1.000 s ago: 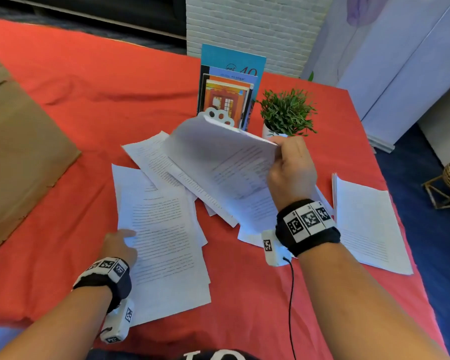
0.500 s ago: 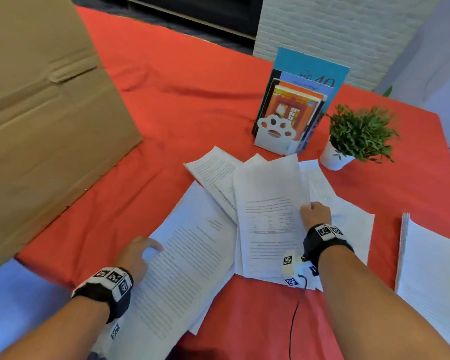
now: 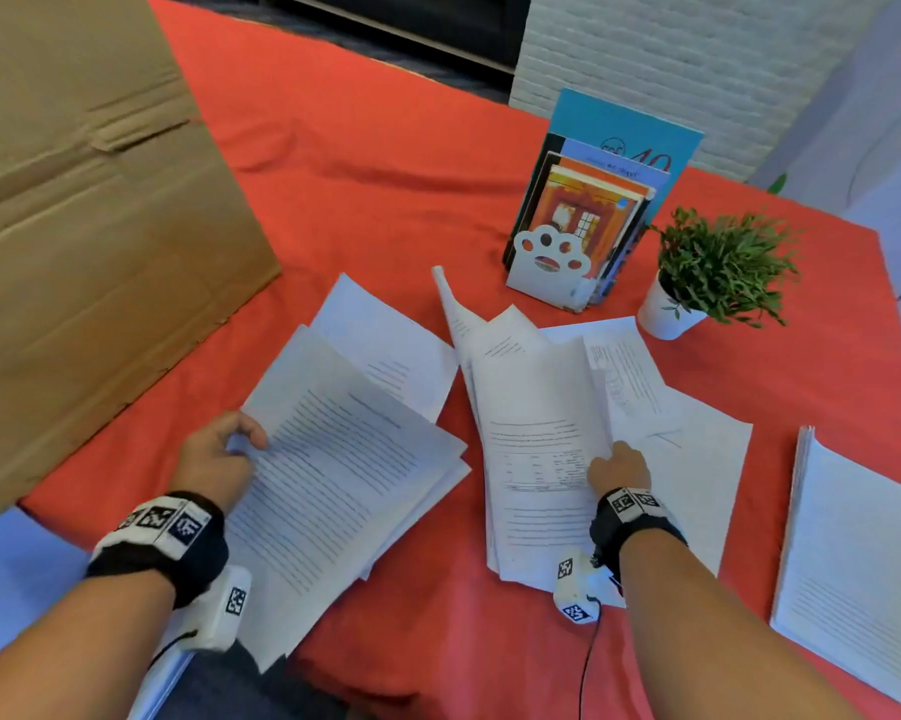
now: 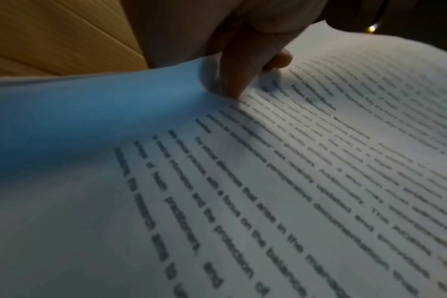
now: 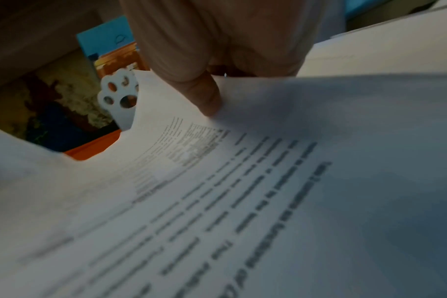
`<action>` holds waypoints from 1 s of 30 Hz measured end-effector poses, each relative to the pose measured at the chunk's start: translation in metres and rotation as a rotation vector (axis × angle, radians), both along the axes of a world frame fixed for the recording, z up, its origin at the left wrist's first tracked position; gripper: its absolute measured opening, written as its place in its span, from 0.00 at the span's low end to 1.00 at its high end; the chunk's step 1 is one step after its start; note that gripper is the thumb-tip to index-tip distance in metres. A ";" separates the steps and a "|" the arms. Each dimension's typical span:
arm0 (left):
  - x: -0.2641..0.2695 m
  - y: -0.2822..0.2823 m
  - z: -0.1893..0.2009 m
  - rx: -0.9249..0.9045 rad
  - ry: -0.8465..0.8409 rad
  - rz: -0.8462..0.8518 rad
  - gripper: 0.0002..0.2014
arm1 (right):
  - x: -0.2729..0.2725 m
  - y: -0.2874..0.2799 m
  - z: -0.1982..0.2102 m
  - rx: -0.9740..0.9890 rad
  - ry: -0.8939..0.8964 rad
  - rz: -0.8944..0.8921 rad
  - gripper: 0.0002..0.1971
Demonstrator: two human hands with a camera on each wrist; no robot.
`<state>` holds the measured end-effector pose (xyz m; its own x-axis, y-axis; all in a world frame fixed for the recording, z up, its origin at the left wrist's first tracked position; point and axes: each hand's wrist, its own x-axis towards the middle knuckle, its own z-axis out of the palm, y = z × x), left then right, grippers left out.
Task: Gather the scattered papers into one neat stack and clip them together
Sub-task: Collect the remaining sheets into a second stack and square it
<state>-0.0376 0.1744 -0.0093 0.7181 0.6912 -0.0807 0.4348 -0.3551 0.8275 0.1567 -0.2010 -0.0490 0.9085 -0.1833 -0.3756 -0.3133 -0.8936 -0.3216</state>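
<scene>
White printed sheets lie scattered on the red tablecloth (image 3: 386, 163). My left hand (image 3: 240, 433) grips the left edge of a bundle of sheets (image 3: 334, 459), thumb on top (image 4: 240, 80) and fingers underneath. My right hand (image 3: 612, 457) pinches the right edge of a second bundle (image 3: 536, 433), whose far end curls upward; in the right wrist view the thumb (image 5: 202, 94) presses on its top page (image 5: 242, 201). More loose sheets (image 3: 692, 444) lie under and right of that hand, and one sheet (image 3: 386, 345) lies behind the left bundle. No clip is in view.
A separate neat stack of pages (image 3: 853, 553) lies at the far right. A large cardboard box (image 3: 100, 226) stands at the left. Behind the papers are books (image 3: 604, 200) in a white paw-shaped bookend (image 3: 547, 267) and a small potted plant (image 3: 718, 267).
My left hand has taken hold of the left bundle's edge and raised it. My right hand has lifted the middle sheets, whose far end now curls up. A gap of red cloth has opened between the bundles.
</scene>
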 end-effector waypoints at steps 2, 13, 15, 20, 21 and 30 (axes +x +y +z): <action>0.003 0.005 0.005 -0.019 -0.026 0.004 0.19 | -0.003 -0.010 0.003 0.057 -0.031 -0.076 0.15; 0.024 -0.013 0.025 0.264 -0.201 -0.078 0.20 | -0.034 -0.034 0.015 0.286 -0.142 -0.154 0.05; 0.029 -0.021 0.035 0.114 -0.251 -0.033 0.17 | -0.037 -0.035 0.023 0.341 -0.164 -0.173 0.08; 0.047 -0.047 0.027 -0.271 -0.193 -0.114 0.32 | -0.058 -0.023 0.034 0.533 -0.161 -0.157 0.09; 0.050 -0.053 0.017 -0.330 -0.131 -0.127 0.33 | -0.064 -0.018 0.033 0.580 -0.141 -0.148 0.08; 0.065 -0.122 -0.012 -0.514 0.151 -0.305 0.28 | -0.086 0.001 0.034 0.970 0.039 -0.246 0.08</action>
